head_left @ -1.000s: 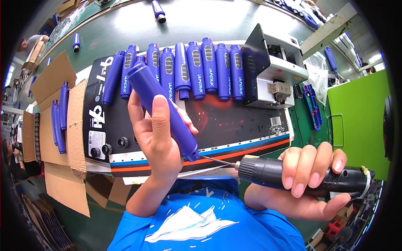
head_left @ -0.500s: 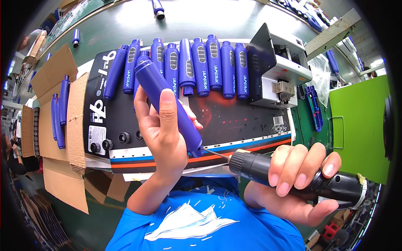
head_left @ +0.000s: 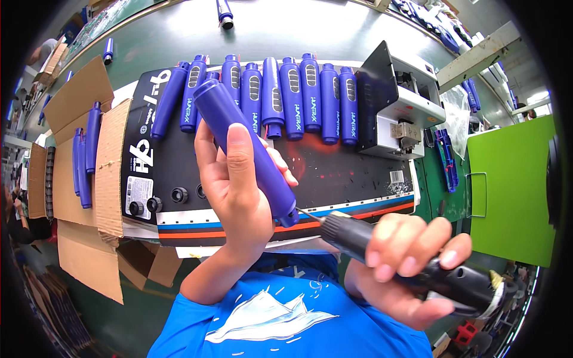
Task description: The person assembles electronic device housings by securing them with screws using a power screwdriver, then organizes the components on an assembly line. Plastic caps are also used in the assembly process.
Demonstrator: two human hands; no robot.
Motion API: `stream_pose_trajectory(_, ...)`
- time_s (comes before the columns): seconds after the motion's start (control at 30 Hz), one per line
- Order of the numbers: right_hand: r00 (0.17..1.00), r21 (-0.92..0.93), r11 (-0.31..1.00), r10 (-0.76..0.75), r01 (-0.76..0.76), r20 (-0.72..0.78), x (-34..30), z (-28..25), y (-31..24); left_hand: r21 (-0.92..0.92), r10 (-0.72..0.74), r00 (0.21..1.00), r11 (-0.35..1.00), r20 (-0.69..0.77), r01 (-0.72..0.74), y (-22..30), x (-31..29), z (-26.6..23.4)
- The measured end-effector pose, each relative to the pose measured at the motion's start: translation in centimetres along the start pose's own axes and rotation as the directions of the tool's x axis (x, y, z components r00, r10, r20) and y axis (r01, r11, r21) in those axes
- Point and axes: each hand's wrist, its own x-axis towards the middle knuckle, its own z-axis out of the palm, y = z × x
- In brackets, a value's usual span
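My left hand [head_left: 239, 197] is wrapped round a blue tube-shaped housing [head_left: 262, 161], thumb lying along it. The tube slants, its lower end towards my right. In my right hand [head_left: 412, 256] is a black electric screwdriver [head_left: 349, 235], fingers curled over its body. Its thin bit points at the tube's lower end; whether the tip sits inside a hole there I cannot tell. Beyond my left hand stretches a row of several similar blue housings [head_left: 292, 101], many with a grey oval button panel, lying on a black printed sheet [head_left: 340, 173].
Right of the row stands a black-and-white bench machine [head_left: 427, 110]. A cardboard box [head_left: 111, 173] at the left holds several blue housings. Black rings [head_left: 179, 195] lie on the sheet's near left. A bright green panel [head_left: 507, 197] and blue half-shells [head_left: 446, 158] are at the right.
My right hand and the screwdriver have shifted left, the driver's back end dropping lower. The tube has moved slightly right in my left hand's grip. The view has shifted a little.
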Motion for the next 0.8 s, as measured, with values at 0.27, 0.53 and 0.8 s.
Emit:
stream_pose_trajectory(0.27, 0.997, 0.068, 0.995, 0.075, -0.073, -0.017, 1.3, -0.1, -2.2, -0.045, -0.1, 0.994, 0.994, -0.047, 0.098, 0.3, 0.1, -0.5)
stream_pose_trajectory(0.53, 0.998, 0.075, 0.997, 0.037, -0.034, -0.041, 1.1, 0.0, -1.9, -0.064, -0.078, 0.996, 0.995, -0.031, 0.076, -0.2, 0.2, -0.6)
stream_pose_trajectory(0.8, 0.994, 0.064, 0.994, 0.092, -0.088, -0.063, 1.0, 0.1, -2.0, -0.1, -0.096, 0.995, 0.991, -0.029, 0.093, -0.3, 0.0, -0.5)
